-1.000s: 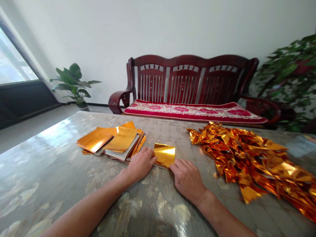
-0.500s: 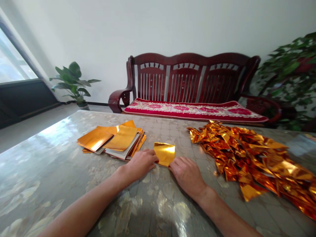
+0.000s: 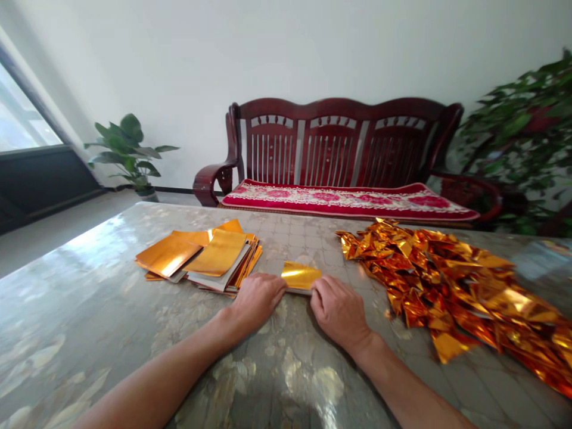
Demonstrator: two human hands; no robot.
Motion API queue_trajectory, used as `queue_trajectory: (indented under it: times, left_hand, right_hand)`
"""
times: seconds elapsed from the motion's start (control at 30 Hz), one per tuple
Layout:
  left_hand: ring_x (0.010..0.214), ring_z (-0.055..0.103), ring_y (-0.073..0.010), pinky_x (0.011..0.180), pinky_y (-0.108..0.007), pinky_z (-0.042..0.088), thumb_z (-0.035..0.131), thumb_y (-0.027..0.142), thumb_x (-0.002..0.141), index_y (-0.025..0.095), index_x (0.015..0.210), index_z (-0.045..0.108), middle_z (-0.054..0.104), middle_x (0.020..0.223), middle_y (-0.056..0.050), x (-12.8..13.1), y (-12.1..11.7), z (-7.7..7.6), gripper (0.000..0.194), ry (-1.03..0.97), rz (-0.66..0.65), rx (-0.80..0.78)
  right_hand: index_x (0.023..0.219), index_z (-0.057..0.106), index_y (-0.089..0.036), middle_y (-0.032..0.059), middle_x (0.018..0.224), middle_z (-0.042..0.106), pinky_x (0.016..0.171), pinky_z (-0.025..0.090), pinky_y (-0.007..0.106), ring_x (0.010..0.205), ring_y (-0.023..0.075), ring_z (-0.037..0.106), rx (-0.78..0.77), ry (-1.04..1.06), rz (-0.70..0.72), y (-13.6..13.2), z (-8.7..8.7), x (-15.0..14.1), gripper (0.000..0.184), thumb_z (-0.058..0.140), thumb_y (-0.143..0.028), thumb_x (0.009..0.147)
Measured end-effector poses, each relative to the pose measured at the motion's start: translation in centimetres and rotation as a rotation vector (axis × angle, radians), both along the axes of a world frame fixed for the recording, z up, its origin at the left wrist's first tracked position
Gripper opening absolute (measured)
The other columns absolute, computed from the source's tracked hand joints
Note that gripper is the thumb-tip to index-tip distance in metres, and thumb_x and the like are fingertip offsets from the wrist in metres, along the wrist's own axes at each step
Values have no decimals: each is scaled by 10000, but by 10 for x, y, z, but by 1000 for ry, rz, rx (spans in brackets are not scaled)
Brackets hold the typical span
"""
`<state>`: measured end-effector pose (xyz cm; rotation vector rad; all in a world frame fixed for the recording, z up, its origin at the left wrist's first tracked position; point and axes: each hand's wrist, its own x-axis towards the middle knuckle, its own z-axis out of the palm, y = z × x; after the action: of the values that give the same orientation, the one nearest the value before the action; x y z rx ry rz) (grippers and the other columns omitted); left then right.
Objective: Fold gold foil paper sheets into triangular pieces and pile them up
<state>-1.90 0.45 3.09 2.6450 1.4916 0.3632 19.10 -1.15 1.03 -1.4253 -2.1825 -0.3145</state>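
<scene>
Between my two hands is a small sheet of gold foil paper (image 3: pixel 300 275), its near edge lifted and showing a pale underside strip. My left hand (image 3: pixel 260 298) is closed, fingers pinching the sheet's near left corner. On the near right corner, my right hand (image 3: pixel 338 307) grips with thumb and curled fingers. A loose stack of gold foil paper sheets (image 3: pixel 218 253), some with grey-white backs, lies just beyond my left hand. To the right spreads a large heap of folded shiny gold-orange foil pieces (image 3: pixel 429 274).
The table (image 3: pixel 111 322) has a glossy, flower-patterned cover. Beyond it stands a dark red wooden bench (image 3: pixel 330 143) with a red patterned seat cover (image 3: pixel 348 198). Potted plants stand at left (image 3: pixel 134 158) and right (image 3: pixel 522 131). A clear plastic bag (image 3: pixel 540 259) lies at the right.
The near edge of the gold sheet has come up and over, so less of its gold face shows. Both hands have moved slightly away from me with it.
</scene>
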Motion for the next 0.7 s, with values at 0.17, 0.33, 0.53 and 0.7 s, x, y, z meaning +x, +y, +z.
queue_trajectory:
  times: [0.17,0.33,0.53,0.7]
  left_hand:
    - [736,649,-142,674,-222,419,537,294,905,200,801,704,712,758,15,0,6,-6,219,-445,133,-155]
    - [681,614,-127,636,-205,433,588,280,833,173,779,692,687,704,21,3,9,-11,158,-692,173,-214]
    - [689,608,-116,667,-219,464,623,221,759,162,909,625,646,733,22,6,10,-15,161,-909,150,-224]
    - [670,593,-108,647,-219,441,634,190,735,165,1003,553,624,719,40,8,12,-18,281,-1054,129,-294]
  right_hand:
    - [908,612,-203,39,866,674,764,430,266,836,175,625,-57,348,73,6,-3,11,199,433,-261,972]
    - [906,645,-220,29,865,696,772,480,277,821,179,644,-108,543,101,7,-7,13,135,535,-299,919]
    - [836,649,-217,23,809,699,738,491,278,764,179,642,-139,645,55,9,-8,12,157,539,-315,888]
    - [824,650,-220,15,799,695,728,485,275,751,179,637,-165,695,50,11,-10,12,159,559,-341,872]
